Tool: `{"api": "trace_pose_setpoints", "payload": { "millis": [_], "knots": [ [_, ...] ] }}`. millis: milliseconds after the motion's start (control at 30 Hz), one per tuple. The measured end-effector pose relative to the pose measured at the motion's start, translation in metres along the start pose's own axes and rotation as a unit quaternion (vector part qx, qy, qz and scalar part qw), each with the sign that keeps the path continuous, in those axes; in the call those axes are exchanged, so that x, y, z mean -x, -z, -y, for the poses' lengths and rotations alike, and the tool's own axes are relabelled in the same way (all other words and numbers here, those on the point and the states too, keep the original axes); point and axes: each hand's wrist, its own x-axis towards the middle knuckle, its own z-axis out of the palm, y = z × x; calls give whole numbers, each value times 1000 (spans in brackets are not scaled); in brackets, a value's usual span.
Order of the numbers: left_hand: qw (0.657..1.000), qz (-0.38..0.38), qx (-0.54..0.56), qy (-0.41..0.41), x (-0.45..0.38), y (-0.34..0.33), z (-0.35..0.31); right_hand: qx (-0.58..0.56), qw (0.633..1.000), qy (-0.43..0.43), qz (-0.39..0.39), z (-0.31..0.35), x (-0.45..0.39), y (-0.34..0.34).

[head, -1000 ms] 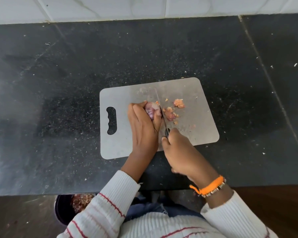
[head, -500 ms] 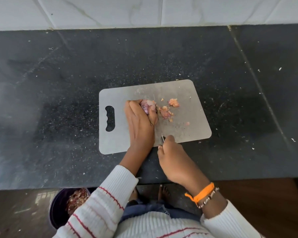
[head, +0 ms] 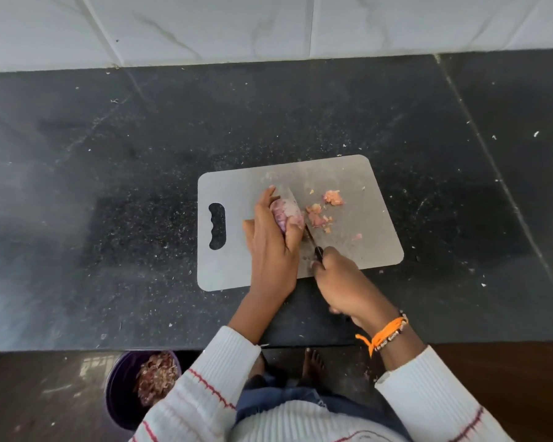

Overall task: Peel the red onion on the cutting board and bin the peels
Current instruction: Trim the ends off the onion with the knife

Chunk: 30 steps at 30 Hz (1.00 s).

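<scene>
Left hand (head: 273, 247) clamps the small purple-pink red onion (head: 286, 212) on the grey plastic cutting board (head: 374, 199), fingers curled over the top, thumb on the near side. Right hand (head: 342, 282) is closed round the dark handle of a thin-bladed kitchen knife (head: 312, 239); the blade runs up along the onion's right side, tip near the left fingertips.

Risks:
- Blade sits just beside the left thumb and fingertips. The onion is small and round, so a slip on the skin would likely send the edge into them.
- Onion looks partly lifted off the board, more held than seated; it could roll under a push.
- Loose pinkish-orange peel scraps (head: 316, 216) lie right of the onion, still to be binned. The purple round bin (head: 118, 397) is on the floor below the counter (head: 109, 218) edge, left of the person, already holding peels; a careless sweep would scatter scraps.

Pose: both forearms reach in from the near edge, white ribbed sleeves pushed back, left wrist bent down over the onion, right wrist low and angled inward.
</scene>
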Motion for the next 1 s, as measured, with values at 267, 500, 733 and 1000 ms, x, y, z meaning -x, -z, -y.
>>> {"api": "trace_pose_setpoints", "payload": {
  "millis": [267, 500, 733, 1000],
  "knots": [
    [977, 193, 79, 35, -12, 49, 12, -125, 991, 6, 50, -8, -3, 4],
    [981, 172, 86, 21, -2, 49, 19, -189, 981, 24, 27, -7, 2, 9],
    [993, 64, 86, 42, -8, 24, 16, -209, 977, 33, 21, -4, 5, 6],
    [999, 47, 3, -14, -10, 17, 14, -202, 978, 32, 33, -2, 0, 8]
  ]
}}
